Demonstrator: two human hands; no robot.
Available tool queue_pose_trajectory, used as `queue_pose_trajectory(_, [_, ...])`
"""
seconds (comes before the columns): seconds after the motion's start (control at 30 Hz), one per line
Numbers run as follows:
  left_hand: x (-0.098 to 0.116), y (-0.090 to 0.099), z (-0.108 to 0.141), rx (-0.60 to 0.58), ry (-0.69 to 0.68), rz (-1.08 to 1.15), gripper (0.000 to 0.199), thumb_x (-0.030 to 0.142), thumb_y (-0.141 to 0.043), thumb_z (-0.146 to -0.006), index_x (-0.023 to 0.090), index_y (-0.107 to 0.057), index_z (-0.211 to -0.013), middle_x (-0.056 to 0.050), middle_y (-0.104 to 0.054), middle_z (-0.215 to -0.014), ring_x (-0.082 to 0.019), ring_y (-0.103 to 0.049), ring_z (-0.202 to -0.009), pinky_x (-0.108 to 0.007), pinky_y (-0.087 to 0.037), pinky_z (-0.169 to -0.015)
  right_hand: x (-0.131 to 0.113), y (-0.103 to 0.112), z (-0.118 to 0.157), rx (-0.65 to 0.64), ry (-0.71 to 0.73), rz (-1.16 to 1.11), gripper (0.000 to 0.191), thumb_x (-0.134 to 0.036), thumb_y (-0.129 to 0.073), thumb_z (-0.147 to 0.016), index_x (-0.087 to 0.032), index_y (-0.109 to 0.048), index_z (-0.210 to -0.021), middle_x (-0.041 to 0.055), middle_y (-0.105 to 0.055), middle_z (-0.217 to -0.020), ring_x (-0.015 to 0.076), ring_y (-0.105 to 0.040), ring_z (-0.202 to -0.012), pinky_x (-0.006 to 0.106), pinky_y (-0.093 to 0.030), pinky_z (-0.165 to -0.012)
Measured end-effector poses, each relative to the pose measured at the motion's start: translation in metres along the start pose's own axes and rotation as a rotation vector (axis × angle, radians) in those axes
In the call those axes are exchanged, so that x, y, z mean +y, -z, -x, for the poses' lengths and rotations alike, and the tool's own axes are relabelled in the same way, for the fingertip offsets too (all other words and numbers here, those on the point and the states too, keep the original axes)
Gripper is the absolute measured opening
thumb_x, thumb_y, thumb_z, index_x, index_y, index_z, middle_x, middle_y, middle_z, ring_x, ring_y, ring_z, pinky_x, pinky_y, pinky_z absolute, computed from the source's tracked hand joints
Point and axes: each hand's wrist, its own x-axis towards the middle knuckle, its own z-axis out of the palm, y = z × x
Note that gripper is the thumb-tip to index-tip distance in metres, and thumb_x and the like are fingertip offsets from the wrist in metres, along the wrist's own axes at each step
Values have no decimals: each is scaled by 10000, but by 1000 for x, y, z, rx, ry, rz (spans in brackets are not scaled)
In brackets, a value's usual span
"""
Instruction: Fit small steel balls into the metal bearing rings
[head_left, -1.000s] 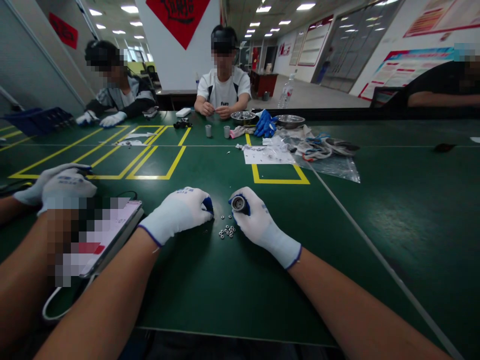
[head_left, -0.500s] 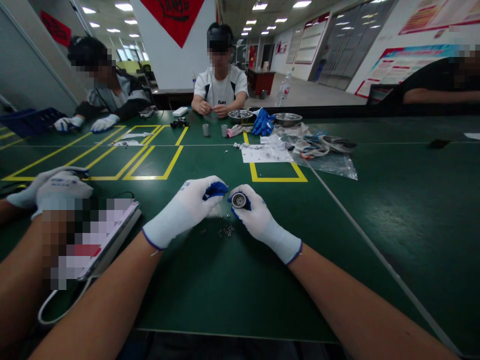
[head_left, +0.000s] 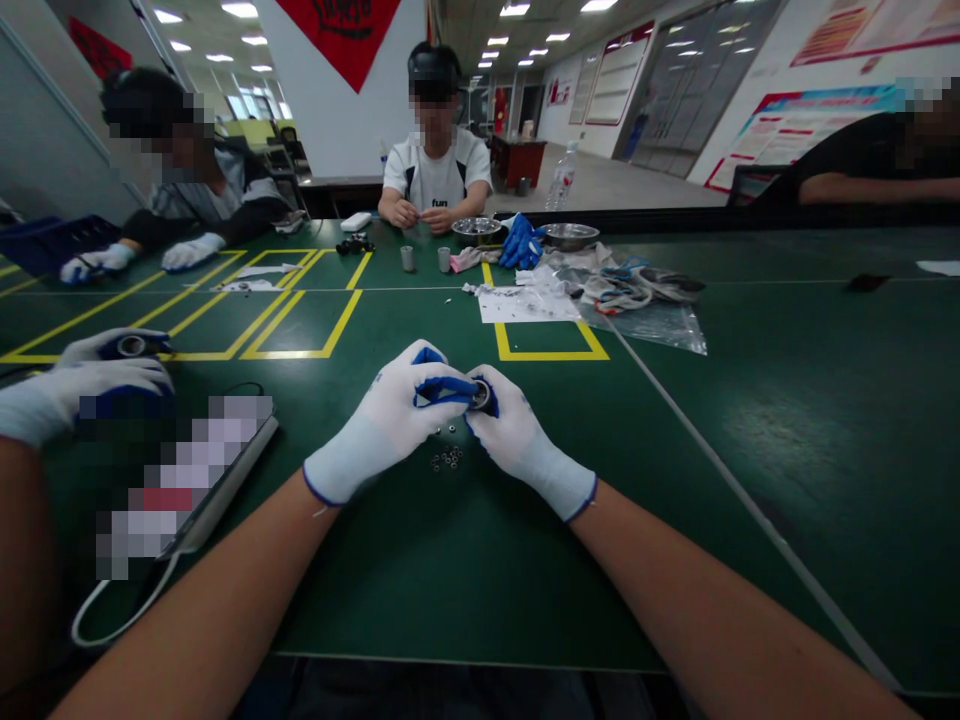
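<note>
My right hand (head_left: 510, 425), in a white glove with blue palm, is wrapped round a small round metal cup (head_left: 481, 394) whose open end faces up toward me. Fingertips of my left hand (head_left: 412, 400), gloved the same way, reach the cup's mouth. They are pinched together, and whatever they grip is too small to make out. Several small metal nuts or rings (head_left: 450, 458) lie on the green table (head_left: 480, 570) just below the hands.
At left a co-worker's gloved hands (head_left: 112, 375) hold a similar cup, beside a power strip (head_left: 225, 490) with a white cable. Farther back are two grey cups (head_left: 407, 258), white paper (head_left: 525, 304), blue gloves (head_left: 521, 243), metal bowls (head_left: 571, 236) and two people facing the table.
My left hand has moved right, bringing its fingertips to the cup's mouth. My right hand still holds the cup. The co-worker's hands at left have shifted, and a cup now shows there.
</note>
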Motion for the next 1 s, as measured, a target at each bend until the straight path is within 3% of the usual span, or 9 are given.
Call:
queue_pose_trajectory(0.3, [1,-12,-1,-25,106,134,130,290,-760,-829,193,-738,-745,-6,-669,-866,-177,-658,-793,-331,-543,-746,-4,-2,3,-45,39,92,147,-114,-554,-781,-230,-511,-861,24,-603,-886,220,-594,-870,346,-478,-775])
queue_pose_trajectory(0.57, [14,-10,-1,-8,185,-6,139,311,-742,-825,192,-717,-758,-11,-671,-860,-199,-672,-810,-347,-537,-744,2,-5,3,-36,41,124,157,-141,-586,-788,-246,-495,-862,16,-567,-883,223,-556,-859,355,-462,-777])
queue_pose_trajectory(0.83, [5,-12,-1,-38,203,126,118,280,-743,-833,180,-720,-777,-5,-681,-858,-185,-684,-785,-339,-546,-740,4,-5,3,-35,50,204,188,-104,-584,-814,-244,-505,-912,36,-576,-932,246,-567,-926,392,-476,-838])
queue_pose_trajectory(1.0, [6,-18,0,39,242,2,75,248,-758,-831,194,-709,-813,-19,-685,-924,-219,-686,-892,-376,-555,-816,6,-6,3,-61,34,239,178,-96,-578,-823,-238,-513,-909,54,-585,-966,265,-577,-962,442,-502,-888])
